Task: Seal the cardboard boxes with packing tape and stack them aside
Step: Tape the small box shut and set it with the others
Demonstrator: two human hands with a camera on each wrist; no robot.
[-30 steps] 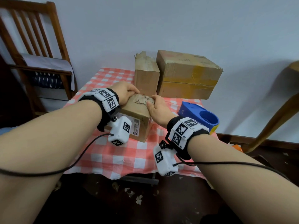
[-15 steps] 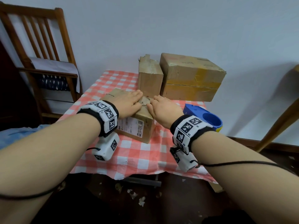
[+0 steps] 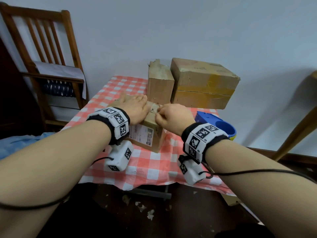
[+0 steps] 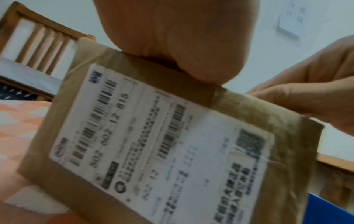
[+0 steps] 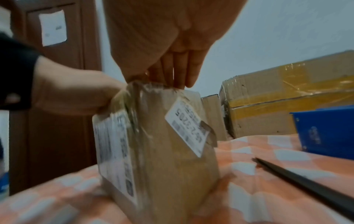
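Small box [image 3: 149, 133] sits near the front of the checked surface [image 3: 151, 162], shipping label [image 4: 153, 144] facing the person. Left hand [image 3: 135, 109] lies flat on its top, fingers straight, pressing down. Right hand [image 3: 173, 117] at the top's right edge, fingers [image 5: 184, 71] bunched, pinching torn tape or paper there. Behind stand a narrow box [image 3: 160, 83] and a big box [image 3: 204, 83], touching. Blue tape dispenser [image 3: 217, 124] right of the small box.

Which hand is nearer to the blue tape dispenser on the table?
The right. The right hand is at the near box's right top edge, on the side facing the blue tape dispenser; the left hand lies flat on the box top, farther away.
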